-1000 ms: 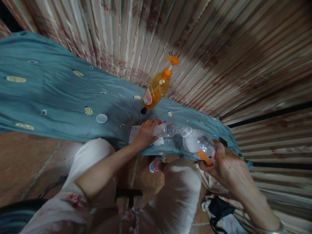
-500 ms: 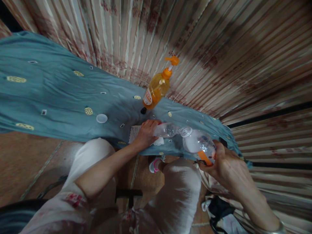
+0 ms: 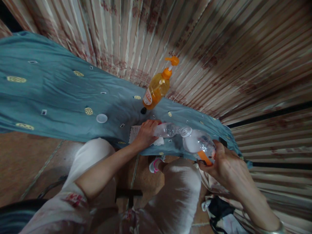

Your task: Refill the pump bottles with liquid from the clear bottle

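Observation:
My left hand is wrapped around a small clear plastic bottle, tilted so that its neck points right. My right hand grips a larger clear plastic bottle with an orange band on its side, its mouth tipped toward the left. The two mouths meet or nearly meet; whether they touch I cannot tell. Beneath my left hand lies a white cloth or paper with a scalloped edge.
A pump bottle of orange-yellow liquid stands by the curtain, with a small black object at its base. A whitish round lid or shallow dish lies on the teal tablecloth. Another dark object sits behind my right hand.

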The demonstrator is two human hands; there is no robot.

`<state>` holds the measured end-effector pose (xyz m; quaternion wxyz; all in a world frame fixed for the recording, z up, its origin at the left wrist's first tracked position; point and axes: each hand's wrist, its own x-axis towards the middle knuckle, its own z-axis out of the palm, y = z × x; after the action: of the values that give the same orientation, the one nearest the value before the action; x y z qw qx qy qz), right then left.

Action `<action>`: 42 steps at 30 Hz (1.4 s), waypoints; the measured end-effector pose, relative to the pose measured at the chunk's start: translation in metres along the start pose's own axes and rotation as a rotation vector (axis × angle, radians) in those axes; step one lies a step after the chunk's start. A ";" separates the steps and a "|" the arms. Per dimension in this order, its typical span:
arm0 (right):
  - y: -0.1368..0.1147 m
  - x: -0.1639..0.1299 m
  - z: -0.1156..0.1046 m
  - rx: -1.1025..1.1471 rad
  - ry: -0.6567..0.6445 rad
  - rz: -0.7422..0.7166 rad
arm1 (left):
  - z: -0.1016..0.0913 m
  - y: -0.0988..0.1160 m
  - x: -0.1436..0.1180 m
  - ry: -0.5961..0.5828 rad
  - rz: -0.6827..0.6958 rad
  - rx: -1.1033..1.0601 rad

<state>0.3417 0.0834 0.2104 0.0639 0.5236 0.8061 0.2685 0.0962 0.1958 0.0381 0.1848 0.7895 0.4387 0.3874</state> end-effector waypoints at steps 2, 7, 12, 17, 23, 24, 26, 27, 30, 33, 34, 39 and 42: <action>0.000 0.000 0.001 0.001 -0.017 0.015 | 0.000 0.000 0.000 0.002 0.000 -0.003; 0.000 -0.002 0.003 -0.008 -0.018 0.030 | 0.001 0.000 0.000 0.005 -0.008 0.008; 0.000 0.000 0.001 -0.011 0.001 0.003 | 0.000 0.001 0.000 0.000 -0.005 0.022; -0.001 0.002 0.000 -0.006 0.004 0.007 | -0.001 0.001 0.000 -0.007 -0.010 0.014; 0.000 0.000 0.002 0.015 -0.008 0.029 | 0.002 0.000 0.000 0.019 -0.009 0.019; 0.000 0.000 0.002 0.017 -0.009 0.026 | 0.002 -0.001 0.000 0.019 -0.008 0.017; -0.001 0.001 0.001 0.010 -0.001 0.020 | 0.002 -0.001 0.000 0.015 -0.001 0.015; -0.001 0.001 0.000 0.003 0.006 0.018 | 0.002 0.000 0.000 0.013 0.003 0.015; -0.001 0.002 -0.001 -0.022 0.028 0.005 | 0.002 0.000 0.000 0.015 0.005 0.018; -0.001 0.003 -0.001 -0.032 0.043 -0.014 | 0.003 -0.001 0.000 0.021 -0.009 0.016; -0.001 0.003 -0.001 -0.034 0.040 -0.016 | 0.003 -0.001 0.000 0.019 -0.010 0.012; -0.001 0.002 -0.001 -0.041 0.024 -0.005 | 0.000 0.000 0.000 -0.007 -0.013 0.000; -0.001 0.002 -0.002 -0.059 0.021 -0.010 | -0.002 0.001 0.000 -0.010 -0.008 0.005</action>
<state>0.3394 0.0843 0.2119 0.0721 0.5147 0.8010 0.2971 0.0958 0.1952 0.0403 0.1868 0.7901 0.4419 0.3815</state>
